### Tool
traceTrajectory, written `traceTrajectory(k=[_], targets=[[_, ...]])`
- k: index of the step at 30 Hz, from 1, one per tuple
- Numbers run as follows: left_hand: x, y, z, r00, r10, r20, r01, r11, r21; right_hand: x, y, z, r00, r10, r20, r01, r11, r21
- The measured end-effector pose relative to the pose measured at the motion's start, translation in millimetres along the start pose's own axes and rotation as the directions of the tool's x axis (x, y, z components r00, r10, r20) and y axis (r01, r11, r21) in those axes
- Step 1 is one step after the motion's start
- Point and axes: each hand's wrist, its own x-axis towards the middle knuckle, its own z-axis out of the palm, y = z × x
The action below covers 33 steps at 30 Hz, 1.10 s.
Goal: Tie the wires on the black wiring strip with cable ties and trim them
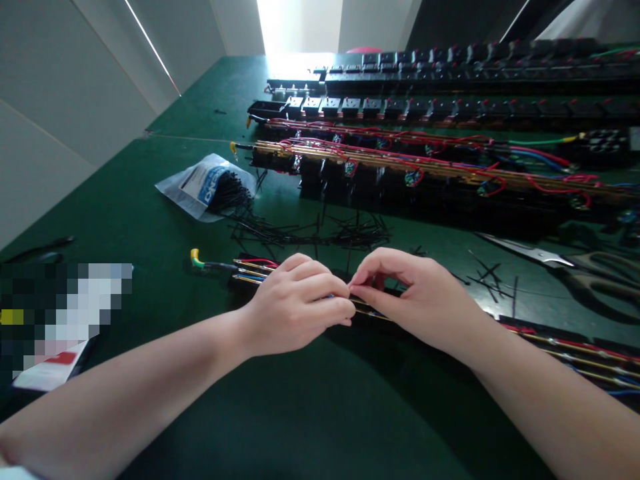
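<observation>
A long black power strip (253, 268) with brass bars and red and blue wires lies across the bench in front of me. My left hand (300, 305) curls over it, fingers wrapped round the bars and wires. Beside those fingertips, my right hand (415, 290) pinches thumb and forefinger together just above the strip. Whatever sits in that pinch is too small to make out. Behind both hands lies a loose pile of thin black cable ties (360, 230). A yellow-and-green wire end (196, 259) sticks out from the strip's left end.
More wired strips (425, 167) lie in rows at the back. An opened plastic bag (193, 190) spills cable ties at the left. Scissors (545, 257) rest at the right, near scattered tie offcuts (490, 277). A partly blurred-out item (55, 377) lies at the left on the green bench (300, 413).
</observation>
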Motion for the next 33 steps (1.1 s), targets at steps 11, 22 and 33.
traceTrajectory(k=[11, 22, 33], targets=[[2.8, 5.6, -0.8, 0.957, -0.276, 0.085, 0.287, 0.938, -0.193, -2.7, -2.3, -0.6, 0.999, -0.007, -0.049, 0.006, 1.0, -0.017], [3.5, 5.9, -0.4, 0.928, -0.357, 0.109, 0.368, 0.923, -0.112, -2.0, -0.3, -2.3, 1.0, 0.003, -0.005, -0.003, 1.0, 0.007], [3.5, 6.2, -1.6, 0.91, -0.397, 0.118, 0.412, 0.9, -0.145, -2.9, -0.1, -2.3, 1.0, -0.004, -0.006, 0.004, 1.0, 0.007]])
